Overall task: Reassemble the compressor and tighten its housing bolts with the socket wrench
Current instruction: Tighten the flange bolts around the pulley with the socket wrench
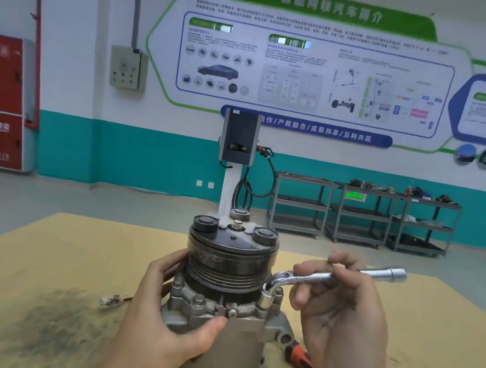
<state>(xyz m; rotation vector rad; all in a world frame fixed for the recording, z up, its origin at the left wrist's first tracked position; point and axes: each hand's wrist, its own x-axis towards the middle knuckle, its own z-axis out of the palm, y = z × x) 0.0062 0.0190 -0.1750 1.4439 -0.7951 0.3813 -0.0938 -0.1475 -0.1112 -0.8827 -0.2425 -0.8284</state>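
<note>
table (49, 241): tan, dark smudge | on it: compressor (224, 289), screwdriver (304, 361), connector (111, 301)

Two bare hands, left hand (175, 305) and right hand (341, 317), grime-smudged, no gloves or sleeves

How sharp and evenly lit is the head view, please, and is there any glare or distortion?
Head view: even indoor light; mild glare on the chrome L-shaped socket wrench; the grey metal compressor fairly sharp, wall poster text blurred; wide-angle bending at the edges.

Bright, even indoor light; soft shadows; edges bowed by wide-angle; slight overall blur.
</note>
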